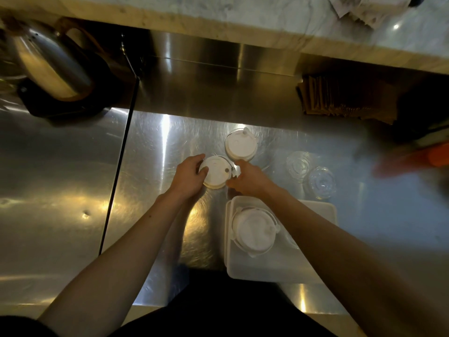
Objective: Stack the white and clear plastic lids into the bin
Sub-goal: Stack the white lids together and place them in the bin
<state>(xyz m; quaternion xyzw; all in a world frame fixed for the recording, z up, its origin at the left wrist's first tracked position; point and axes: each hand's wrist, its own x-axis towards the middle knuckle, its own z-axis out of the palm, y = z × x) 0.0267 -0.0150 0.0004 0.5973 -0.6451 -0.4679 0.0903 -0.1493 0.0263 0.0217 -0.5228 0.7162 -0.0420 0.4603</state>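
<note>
Both hands meet over the brushed stainless-steel tabletop (155, 142) on one round white plastic lid stack (217, 171). Left hand (188, 177) has its grip narrow on the stack's left rim, fingers (200, 164) curled over the top edge, thumb on the lid face. Right hand (250, 178) pinches the stack's right rim, grip narrow too, thumb low & fingertips up by the rim; whether the stack is lifted or sits on the tabletop, cannot tell. Just beyond the right grip, nearly touching the held stack, sits a second round white lid pile w/ a small tab (241, 145). Further right of the right grip, apart from it, lie two round clear plastic dome lids (297, 164) and (320, 182), side by side on the steel. Below the right wrist, close to the person, stands the translucent white rectangular plastic bin (243, 268); inside it, in its far-left part, a pile of white lids w/ clear rims (254, 228). Far left of the left grip: a steel kettle on a dark base (52, 66). Far right, behind the clear lids, a brown paper sleeve bundle (345, 98) under the marble-look shelf (243, 10). Orange blur at right edge, unclear.
</note>
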